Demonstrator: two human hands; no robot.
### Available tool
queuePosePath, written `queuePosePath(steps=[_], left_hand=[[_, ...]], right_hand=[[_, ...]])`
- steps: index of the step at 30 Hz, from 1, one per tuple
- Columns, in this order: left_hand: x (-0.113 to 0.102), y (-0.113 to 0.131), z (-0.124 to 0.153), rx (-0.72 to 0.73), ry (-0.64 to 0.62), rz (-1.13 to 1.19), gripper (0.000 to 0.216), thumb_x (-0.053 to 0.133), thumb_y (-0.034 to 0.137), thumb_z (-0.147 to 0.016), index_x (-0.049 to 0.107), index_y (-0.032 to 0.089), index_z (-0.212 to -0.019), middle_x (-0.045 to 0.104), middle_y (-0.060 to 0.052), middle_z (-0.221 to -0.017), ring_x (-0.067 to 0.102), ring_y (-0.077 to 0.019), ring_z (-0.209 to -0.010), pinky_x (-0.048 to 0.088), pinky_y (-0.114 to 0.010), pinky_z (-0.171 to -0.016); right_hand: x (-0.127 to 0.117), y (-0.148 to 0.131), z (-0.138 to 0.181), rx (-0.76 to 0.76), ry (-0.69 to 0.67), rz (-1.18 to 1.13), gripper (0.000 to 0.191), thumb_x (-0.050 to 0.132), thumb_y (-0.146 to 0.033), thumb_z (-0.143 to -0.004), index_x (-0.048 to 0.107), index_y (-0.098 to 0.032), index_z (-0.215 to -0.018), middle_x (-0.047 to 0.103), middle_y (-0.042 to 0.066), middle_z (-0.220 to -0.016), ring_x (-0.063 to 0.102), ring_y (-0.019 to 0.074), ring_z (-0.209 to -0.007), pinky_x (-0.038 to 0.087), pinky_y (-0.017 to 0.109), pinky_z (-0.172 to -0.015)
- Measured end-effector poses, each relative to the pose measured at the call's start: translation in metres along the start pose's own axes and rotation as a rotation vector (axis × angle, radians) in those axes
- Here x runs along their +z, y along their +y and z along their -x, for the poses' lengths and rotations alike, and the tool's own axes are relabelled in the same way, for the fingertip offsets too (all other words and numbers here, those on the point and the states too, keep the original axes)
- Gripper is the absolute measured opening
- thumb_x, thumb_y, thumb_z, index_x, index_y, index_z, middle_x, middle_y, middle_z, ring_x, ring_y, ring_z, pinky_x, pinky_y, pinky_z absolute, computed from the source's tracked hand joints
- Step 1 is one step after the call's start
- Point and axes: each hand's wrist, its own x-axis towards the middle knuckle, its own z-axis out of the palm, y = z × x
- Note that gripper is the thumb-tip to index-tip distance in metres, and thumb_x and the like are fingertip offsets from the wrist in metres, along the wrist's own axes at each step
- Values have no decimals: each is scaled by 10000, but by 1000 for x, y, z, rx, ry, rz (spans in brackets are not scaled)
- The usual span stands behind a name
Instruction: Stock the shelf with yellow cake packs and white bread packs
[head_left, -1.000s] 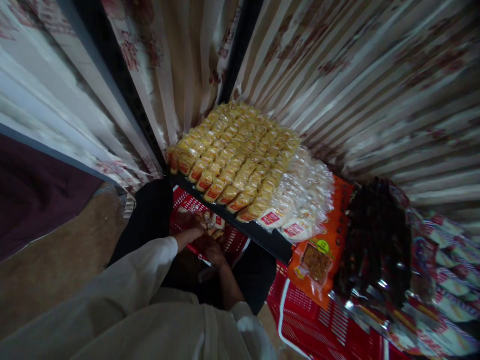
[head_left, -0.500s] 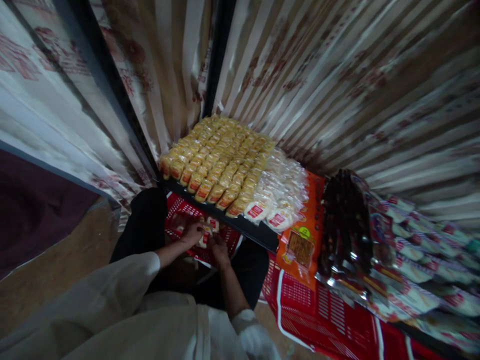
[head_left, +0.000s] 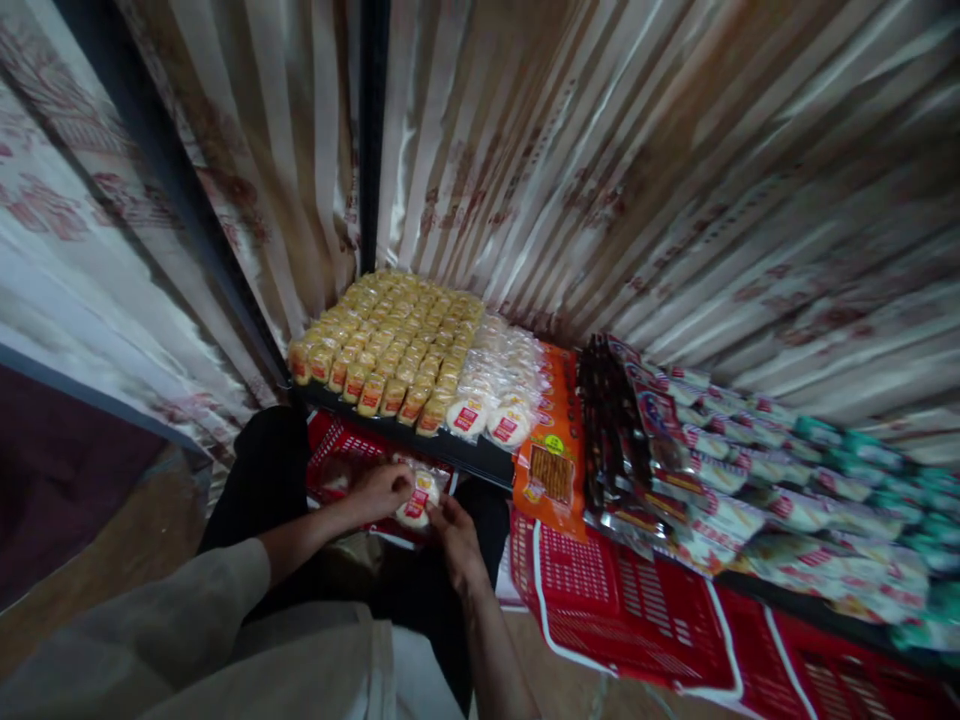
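My left hand (head_left: 381,490) and my right hand (head_left: 455,530) close together on a clear packet of pale round snacks with a red label (head_left: 418,498), held over a red plastic crate (head_left: 346,462) below the shelf. Straight above on the black shelf (head_left: 480,457) lie rows of yellow snack packets (head_left: 390,345) and several white packets with red labels (head_left: 496,385). Both hands' fingers are curled round the packet.
Orange packets (head_left: 551,440), dark packets (head_left: 611,430) and red, white and green packets (head_left: 780,480) fill the shelf to the right. Another red crate (head_left: 615,610) stands below right. Striped floral curtains (head_left: 600,170) hang behind. Brown floor (head_left: 90,560) lies at left.
The view has swung to the right and back, showing more of the shelf. My hands have come up a little from the crate with the pale packet between them.
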Motion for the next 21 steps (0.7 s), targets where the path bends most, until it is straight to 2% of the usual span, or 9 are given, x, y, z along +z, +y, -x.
queuePosePath(steps=[5, 8, 11, 13, 17, 21], left_hand=[[4, 42, -1, 234, 1, -67, 150, 505, 91, -729, 632, 162, -768, 618, -17, -789, 588, -140, -750, 458, -216, -691], [13, 62, -7, 337, 26, -36, 215, 492, 65, -721, 633, 160, -852, 608, -63, -995, 606, -139, -819, 496, -223, -710], [26, 76, -17, 427, 79, 4, 283, 489, 50, -708, 615, 156, -938, 517, -118, -1220, 596, -176, -975, 534, -255, -739], [35, 83, -23, 488, 127, -30, 317, 499, 47, -699, 605, 165, -974, 482, -125, -1277, 529, -217, -1129, 524, -311, -849], [50, 95, -34, 505, 179, -177, 386, 518, 40, -683, 596, 179, -1035, 418, -104, -1371, 417, -240, -1264, 377, -384, -1063], [62, 101, -42, 458, 141, -300, 423, 512, 35, -687, 588, 167, -1082, 317, -92, -1458, 373, -247, -1302, 351, -372, -1088]], right_hand=[[-24, -33, 15, -134, 67, 80, 429, 762, -435, -582, 656, -190, -918, 710, 31, -865, 651, 201, -805, 495, 333, -786], [-42, -48, 13, -238, 183, 156, 433, 740, -441, -607, 650, -188, -947, 705, 50, -943, 641, 217, -890, 480, 353, -839], [-59, -61, 4, -353, 303, 212, 446, 720, -460, -615, 636, -180, -952, 696, 77, -978, 635, 229, -911, 474, 373, -859], [-69, -70, -4, -410, 354, 239, 467, 708, -483, -611, 628, -173, -952, 694, 97, -976, 639, 239, -889, 480, 388, -845], [-81, -88, -20, -481, 400, 346, 465, 658, -529, -638, 625, -175, -938, 697, 107, -943, 641, 239, -859, 489, 374, -810], [-85, -99, -33, -508, 452, 488, 484, 589, -574, -678, 621, -171, -943, 694, 99, -905, 635, 228, -808, 487, 338, -742]])
